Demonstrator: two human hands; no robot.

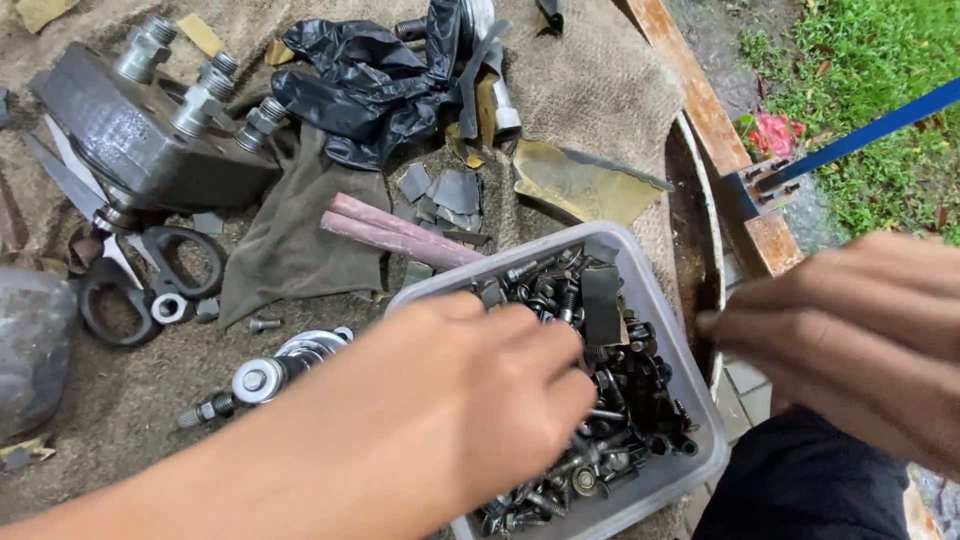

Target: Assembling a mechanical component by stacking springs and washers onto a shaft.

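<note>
Bare hands (450, 400), dark trousers (800, 485)

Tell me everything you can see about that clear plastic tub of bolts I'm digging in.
The plastic tub is a translucent, whitish rectangular container with rounded corners. It sits tilted across the lower middle of the view on brown burlap cloth, near the bench edge. It is nearly full of dark, greasy bolts, nuts and springs, with a flat dark plate on top. The left hand reaches into it over the near rim; the right hand hovers beside it, apart.
</note>
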